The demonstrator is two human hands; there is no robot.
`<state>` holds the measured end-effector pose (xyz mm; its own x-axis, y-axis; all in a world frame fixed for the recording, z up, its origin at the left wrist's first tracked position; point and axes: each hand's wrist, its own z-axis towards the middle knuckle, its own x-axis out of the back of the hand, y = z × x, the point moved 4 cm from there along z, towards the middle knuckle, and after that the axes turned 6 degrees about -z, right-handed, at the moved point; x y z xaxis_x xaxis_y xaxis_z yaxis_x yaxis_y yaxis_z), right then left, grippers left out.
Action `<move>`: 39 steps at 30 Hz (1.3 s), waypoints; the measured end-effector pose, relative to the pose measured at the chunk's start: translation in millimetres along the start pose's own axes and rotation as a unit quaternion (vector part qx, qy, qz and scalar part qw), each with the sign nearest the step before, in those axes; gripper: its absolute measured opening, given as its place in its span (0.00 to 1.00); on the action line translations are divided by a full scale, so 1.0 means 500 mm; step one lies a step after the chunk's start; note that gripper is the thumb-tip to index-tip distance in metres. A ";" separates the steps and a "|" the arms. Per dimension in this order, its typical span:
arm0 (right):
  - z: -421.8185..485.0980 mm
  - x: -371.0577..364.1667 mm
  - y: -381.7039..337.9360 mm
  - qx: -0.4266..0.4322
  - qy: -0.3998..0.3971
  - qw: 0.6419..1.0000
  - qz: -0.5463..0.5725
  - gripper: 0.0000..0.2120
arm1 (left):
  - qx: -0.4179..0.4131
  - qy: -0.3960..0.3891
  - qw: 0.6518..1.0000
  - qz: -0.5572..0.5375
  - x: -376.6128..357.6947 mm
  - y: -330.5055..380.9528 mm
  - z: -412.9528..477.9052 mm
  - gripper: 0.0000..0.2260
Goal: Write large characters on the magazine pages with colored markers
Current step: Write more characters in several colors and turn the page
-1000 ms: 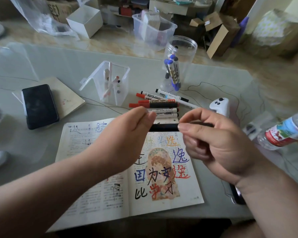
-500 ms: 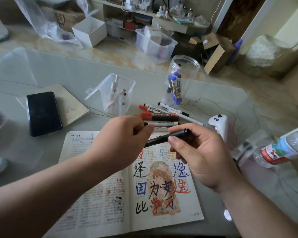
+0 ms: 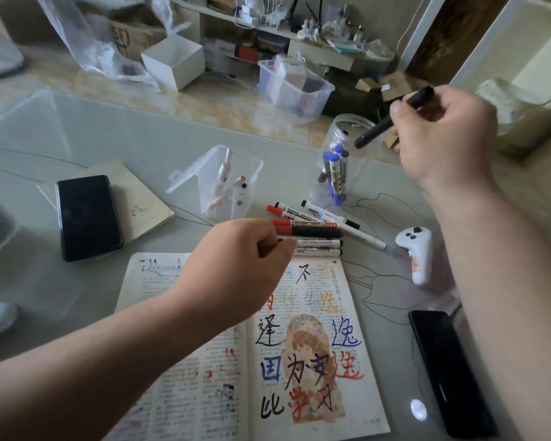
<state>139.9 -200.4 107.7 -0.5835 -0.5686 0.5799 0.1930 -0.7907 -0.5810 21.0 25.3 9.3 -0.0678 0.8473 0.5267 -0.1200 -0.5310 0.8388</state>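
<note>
So we're looking down at a big glass table [image 3: 77, 138], and the open magazine [image 3: 236, 377] is lying at its near edge. The right page is already carrying large black, blue and red characters over a printed picture. The left forearm is crossing the left page and hiding a good chunk of it.

A black phone [image 3: 88, 218] is sitting on a pale booklet [image 3: 140, 198] off to the left. Another dark phone [image 3: 449, 370] is lying to the right of the magazine. Behind the magazine, a clear square tub [image 3: 226, 186] is holding a few pens. A clear round jar [image 3: 341, 160] next to it is holding blue-capped markers [image 3: 334, 173] standing upright. A white controller [image 3: 415, 249] is resting just right of the magazine's top corner. The loose markers [image 3: 312, 232], red-capped and black-capped, are lying side by side right above the top edge.

The right hand [image 3: 442, 138] is hanging up in the air over the jar and gripping a black marker [image 3: 392, 119]. That marker is tilting, with its lower end pointing down-left at the jar's mouth. The left hand [image 3: 239, 259] is hovering palm-down at the left ends of the loose markers and covering them. Its fingers are curling in towards the thumb, but we're not able to tell whether it's pinching anything.
</note>
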 end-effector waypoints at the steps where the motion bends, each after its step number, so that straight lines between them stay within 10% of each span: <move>1: 0.018 -0.005 -0.001 0.000 0.007 1.000 -0.015 0.15 | 0.002 0.000 1.000 -0.002 0.001 -0.001 0.001 0.22; 12: 0.059 -0.110 0.087 -0.098 -0.072 0.992 -0.041 0.21 | 0.009 -0.013 1.000 0.007 -0.004 -0.015 0.014 0.23; 21: -0.195 -0.193 0.152 0.003 -0.367 0.897 -0.246 0.06 | 0.073 -0.192 0.958 0.199 -0.046 -0.058 -0.001 0.18; 39: -0.219 -0.210 0.157 0.076 -0.390 0.856 -0.330 0.09 | 0.085 -0.278 0.921 0.259 -0.057 -0.072 -0.025 0.14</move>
<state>130.0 -177.8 -61.1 0.0888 0.0808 0.9928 0.1591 -0.9851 0.0659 15.0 20.5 -37.6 0.4518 0.3715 0.8111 -0.0540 -0.8961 0.4405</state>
